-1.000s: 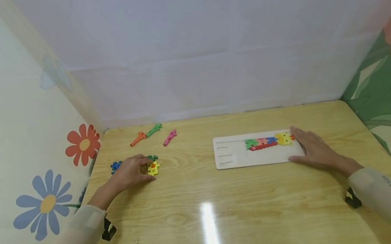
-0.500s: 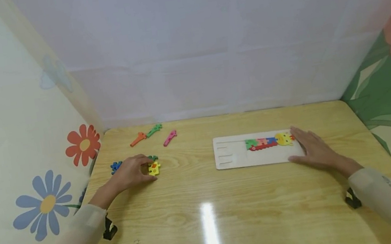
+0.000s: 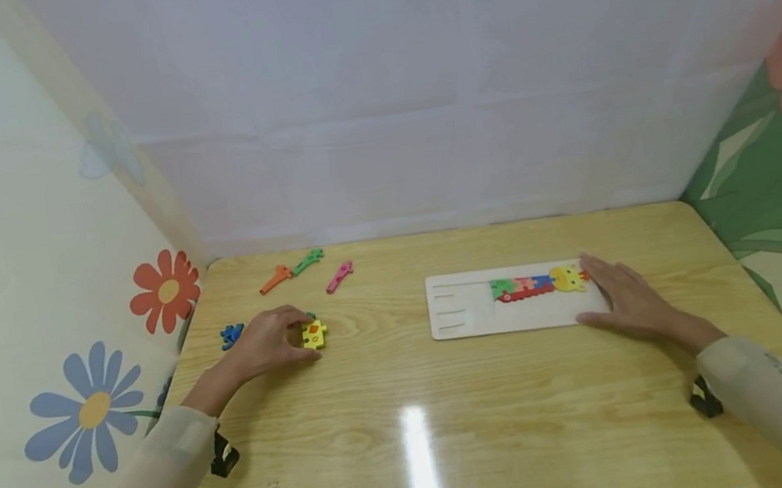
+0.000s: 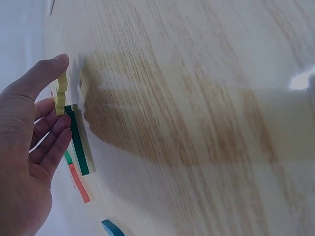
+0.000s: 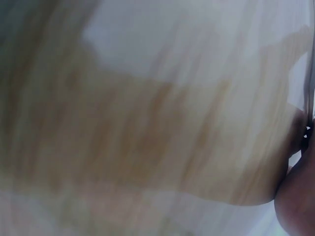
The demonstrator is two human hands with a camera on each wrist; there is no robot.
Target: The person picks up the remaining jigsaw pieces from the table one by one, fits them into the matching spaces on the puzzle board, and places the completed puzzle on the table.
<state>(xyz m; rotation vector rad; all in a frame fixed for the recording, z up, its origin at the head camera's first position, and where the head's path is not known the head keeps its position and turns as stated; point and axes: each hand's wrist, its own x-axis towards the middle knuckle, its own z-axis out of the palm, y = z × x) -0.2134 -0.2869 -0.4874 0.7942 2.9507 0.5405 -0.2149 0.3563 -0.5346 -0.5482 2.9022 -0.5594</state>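
In the head view my left hand pinches a yellow jigsaw piece with red and orange marks. The left wrist view shows this piece on edge between thumb and fingers. Close beside the fingertips, a dark green piece lies on the table, mostly hidden by the hand in the head view. My right hand holds the right end of a white puzzle board, thumb at its near edge and fingers at its far edge. On the board lies a partly assembled giraffe picture with a yellow head.
Behind the left hand lie an orange piece, a green piece and a pink piece. Blue pieces sit left of that hand. Printed cloth walls border the wooden table.
The left hand and the yellow piece have shifted slightly to the right, and the dark green piece is now more covered. The right hand and the board have stayed in place.
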